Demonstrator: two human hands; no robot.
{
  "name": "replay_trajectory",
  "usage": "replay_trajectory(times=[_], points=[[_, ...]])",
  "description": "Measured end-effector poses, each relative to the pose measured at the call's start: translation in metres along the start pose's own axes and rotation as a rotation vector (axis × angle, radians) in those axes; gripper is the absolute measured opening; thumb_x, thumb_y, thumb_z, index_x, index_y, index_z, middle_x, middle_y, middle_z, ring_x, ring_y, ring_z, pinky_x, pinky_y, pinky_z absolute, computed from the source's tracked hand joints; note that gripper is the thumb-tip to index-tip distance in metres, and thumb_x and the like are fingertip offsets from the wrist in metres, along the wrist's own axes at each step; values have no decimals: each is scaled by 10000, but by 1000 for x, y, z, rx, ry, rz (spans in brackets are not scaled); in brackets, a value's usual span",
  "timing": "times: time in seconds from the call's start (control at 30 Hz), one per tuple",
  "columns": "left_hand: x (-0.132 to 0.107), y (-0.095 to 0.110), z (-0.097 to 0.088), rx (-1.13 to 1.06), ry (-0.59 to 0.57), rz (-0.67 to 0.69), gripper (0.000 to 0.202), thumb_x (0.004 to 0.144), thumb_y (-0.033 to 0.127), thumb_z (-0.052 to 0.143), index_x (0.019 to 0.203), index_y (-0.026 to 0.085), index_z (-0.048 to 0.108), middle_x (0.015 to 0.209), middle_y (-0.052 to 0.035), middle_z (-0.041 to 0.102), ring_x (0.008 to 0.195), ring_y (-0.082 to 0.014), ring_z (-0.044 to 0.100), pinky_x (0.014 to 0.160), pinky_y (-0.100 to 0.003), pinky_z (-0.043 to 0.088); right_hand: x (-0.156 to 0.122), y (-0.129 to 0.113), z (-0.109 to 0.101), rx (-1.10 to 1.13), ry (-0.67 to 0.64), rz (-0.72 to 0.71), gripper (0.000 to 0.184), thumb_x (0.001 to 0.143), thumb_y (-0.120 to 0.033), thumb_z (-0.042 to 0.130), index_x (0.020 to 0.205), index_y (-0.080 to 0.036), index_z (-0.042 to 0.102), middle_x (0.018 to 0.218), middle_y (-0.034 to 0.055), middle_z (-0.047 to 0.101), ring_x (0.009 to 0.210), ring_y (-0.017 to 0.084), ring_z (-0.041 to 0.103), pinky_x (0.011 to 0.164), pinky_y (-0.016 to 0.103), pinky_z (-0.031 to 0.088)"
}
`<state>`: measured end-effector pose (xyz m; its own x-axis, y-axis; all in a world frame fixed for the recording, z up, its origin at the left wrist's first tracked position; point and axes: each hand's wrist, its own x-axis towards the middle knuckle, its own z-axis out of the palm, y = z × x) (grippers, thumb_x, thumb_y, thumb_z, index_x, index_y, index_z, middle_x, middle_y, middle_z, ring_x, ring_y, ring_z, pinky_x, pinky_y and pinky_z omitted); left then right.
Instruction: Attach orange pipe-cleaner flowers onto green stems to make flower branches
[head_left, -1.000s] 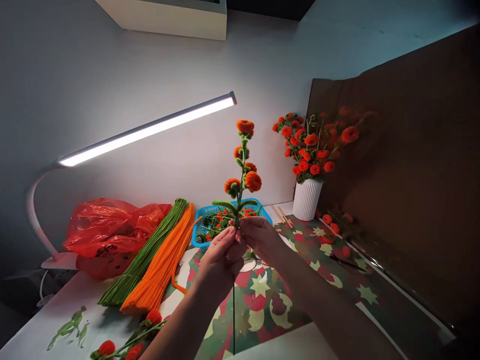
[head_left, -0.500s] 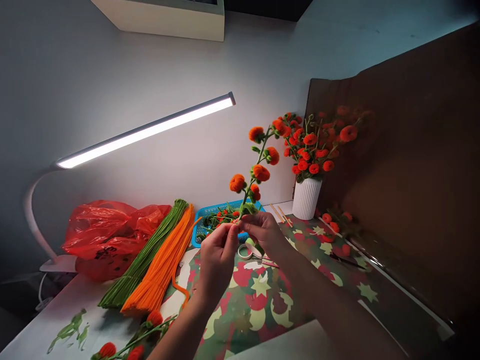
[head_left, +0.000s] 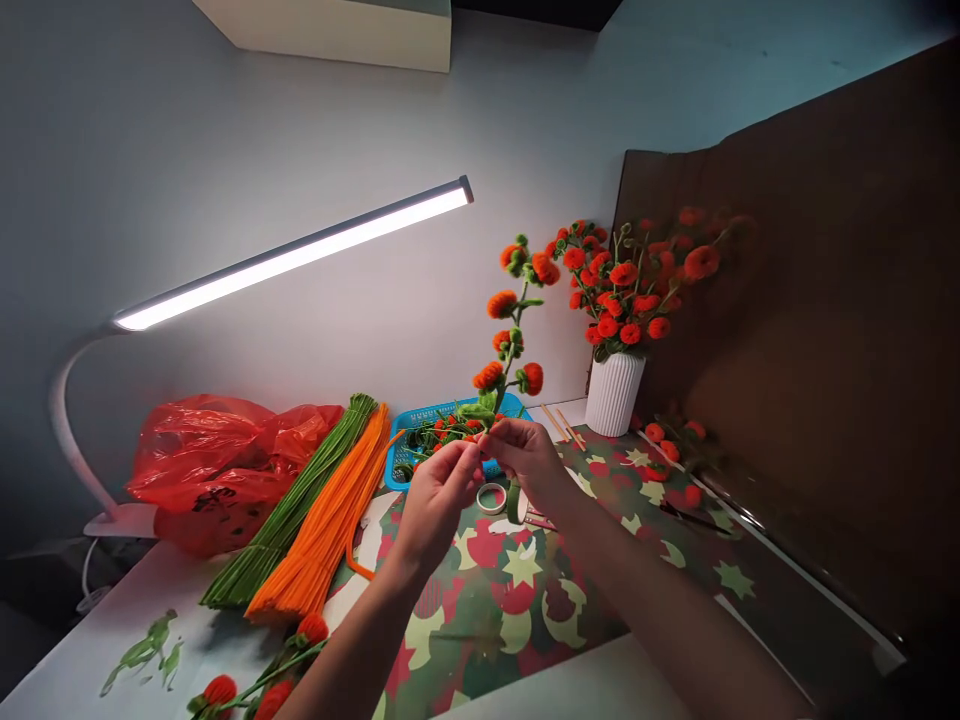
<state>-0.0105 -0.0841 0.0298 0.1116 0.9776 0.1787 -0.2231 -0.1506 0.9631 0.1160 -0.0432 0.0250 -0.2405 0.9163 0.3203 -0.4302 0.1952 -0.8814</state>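
A tall spray of orange pipe-cleaner flowers [head_left: 489, 377] with a green stem stands upright above my hands. My left hand [head_left: 441, 492] pinches the bottom of its stem between thumb and fingers. Close beside it, fingertips nearly touching, my right hand [head_left: 531, 465] is closed on the stem base just under a green leaf [head_left: 478, 410]. Below the right hand hangs a roll of green tape [head_left: 514, 502]; whether its strip runs up into the fingers is hidden. A white ring-shaped roll [head_left: 491, 498] lies on the patterned mat [head_left: 517, 610] below, next to partly covered scissors [head_left: 540, 520].
Behind my hands is a blue basket [head_left: 397, 450] of flower pieces. Green pipe cleaners [head_left: 292, 510], orange pipe cleaners [head_left: 322, 530] and a red plastic bag [head_left: 217, 465] lie left, under a lit lamp [head_left: 300, 260]. A white vase [head_left: 615, 395] of orange flowers stands right, by a brown panel [head_left: 810, 300].
The spray has turned about its stem, so its blossoms face differently. The green tape roll now hangs more plainly below my right hand. Both hands stay in nearly the same place.
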Motion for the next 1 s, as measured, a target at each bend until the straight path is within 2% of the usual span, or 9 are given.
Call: replay_trajectory(times=[0.07,0.13,0.3,0.43,0.5,0.63,0.7,0.83,1.0], points=[[-2,-2,4,115,109,159,281,729,408,671,655,151,584,560,29,420,514,-73,322,448,-184,256,0,-1,4,6,38,-6,316,532,-358,818,560,-162,573,475,-60,512,385,35,308,370,207,214],[-4,-2,7,62,118,156,281,725,414,673,658,155,586,533,42,382,493,-70,284,434,-187,235,-1,1,7,32,34,-12,300,521,-341,825,566,-165,586,485,-59,523,385,35,313,376,208,235],[-2,7,1,-371,-84,-182,347,620,384,755,618,165,486,501,97,216,451,-45,112,373,-161,130,-3,14,5,110,-87,19,268,626,-403,759,766,-178,717,573,-20,598,431,54,386,421,217,287],[3,10,-8,-328,-178,-306,355,612,386,761,623,151,495,484,98,250,431,-32,134,362,-151,117,-1,17,2,103,-64,62,221,595,-355,785,720,-183,726,564,-19,597,447,51,383,427,214,249],[4,7,-8,-190,-70,-225,353,644,411,740,628,141,513,477,93,289,416,-25,180,370,-149,151,1,16,2,83,-6,59,216,559,-336,802,679,-176,720,520,-35,562,435,44,350,418,212,230],[2,-5,-2,91,257,105,320,693,427,703,682,142,557,494,60,435,419,-39,327,395,-159,238,1,15,7,31,82,80,243,519,-342,808,634,-156,701,478,-48,510,407,38,299,380,208,199],[1,-8,1,119,301,170,304,689,422,706,728,158,560,487,54,485,416,-51,371,400,-163,263,1,15,8,28,109,70,229,532,-338,797,633,-157,698,491,-45,514,413,40,304,382,208,209],[3,-3,0,-8,206,97,348,658,406,735,622,159,492,446,64,452,385,-31,328,376,-145,237,1,17,7,49,67,67,201,572,-334,782,638,-161,702,487,-51,490,421,40,291,403,214,201],[7,2,-11,-382,-121,-274,383,609,375,777,645,169,456,416,122,275,364,-12,125,315,-123,97,0,16,0,114,-67,99,231,602,-349,790,727,-168,717,488,-69,446,449,35,272,445,220,176]])
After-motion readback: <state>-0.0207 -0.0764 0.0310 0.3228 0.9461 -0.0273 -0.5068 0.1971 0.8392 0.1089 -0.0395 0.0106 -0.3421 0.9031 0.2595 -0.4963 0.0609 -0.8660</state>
